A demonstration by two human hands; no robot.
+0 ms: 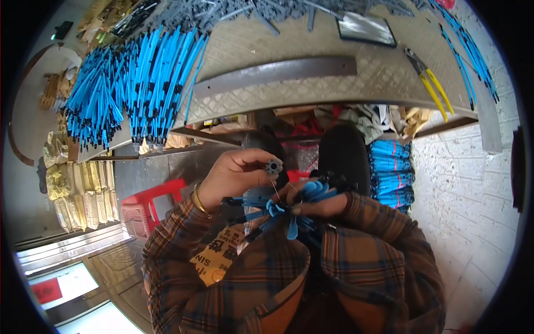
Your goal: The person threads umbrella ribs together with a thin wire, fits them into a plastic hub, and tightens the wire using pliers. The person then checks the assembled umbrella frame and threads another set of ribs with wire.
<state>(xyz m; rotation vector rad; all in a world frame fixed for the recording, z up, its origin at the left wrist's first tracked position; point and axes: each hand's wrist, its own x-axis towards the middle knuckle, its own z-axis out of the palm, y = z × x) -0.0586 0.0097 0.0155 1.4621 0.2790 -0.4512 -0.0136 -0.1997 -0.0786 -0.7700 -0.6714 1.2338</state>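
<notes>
Over my lap, my left hand (236, 172) is closed, pinching a small dark-grey notched ring (273, 166) between thumb and fingers. A thin wire (275, 189) hangs from the ring toward a bunch of blue and black ribs (292, 227), which look like umbrella ribs. My right hand (328, 207) is closed around these ribs, lower and to the right of the ring. Their blue ends fan out in several directions by its fingers. Part of the right fingers is hidden among the ribs.
Ahead is a worktable (245, 103) bearing bundled blue ribs (161, 72), a curved metal strip (278, 72), grey plastic pieces (264, 8), a shiny-topped flat case (367, 29) and yellow-handled pliers (428, 80). A red stool (153, 203) stands left; blue bundles (392, 172) are stacked right.
</notes>
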